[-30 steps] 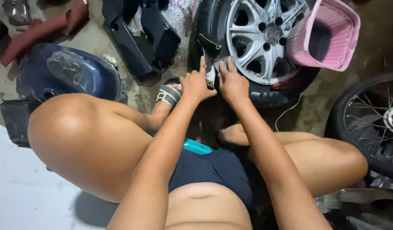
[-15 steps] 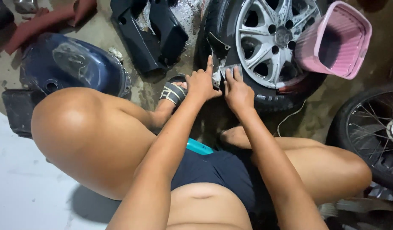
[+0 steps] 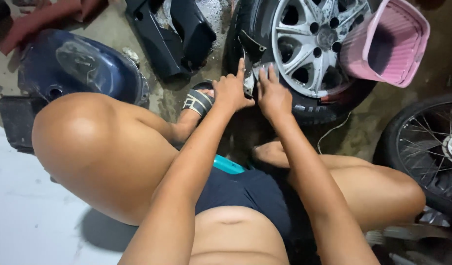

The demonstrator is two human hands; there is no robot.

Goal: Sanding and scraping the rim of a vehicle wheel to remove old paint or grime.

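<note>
Both hands (image 3: pixel 253 93) still press fingers, unclenched, on the car wheel's (image 3: pixel 304 49) rim, barely shifted.

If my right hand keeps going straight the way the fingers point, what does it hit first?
Most likely the silver alloy rim of the car wheel: the right hand points up-frame, fingertips already at the rim's edge, beside the tyre. Depth is hard to judge.

We see no packages, signs or screens anywhere in this view. The only thing close to a label is a small round emblem (image 3: pixel 328 35) at the hub of the silver alloy wheel (image 3: pixel 314 44), a dark disc set among the spokes near the top of the view; its marking is too small for us to make out.
</note>
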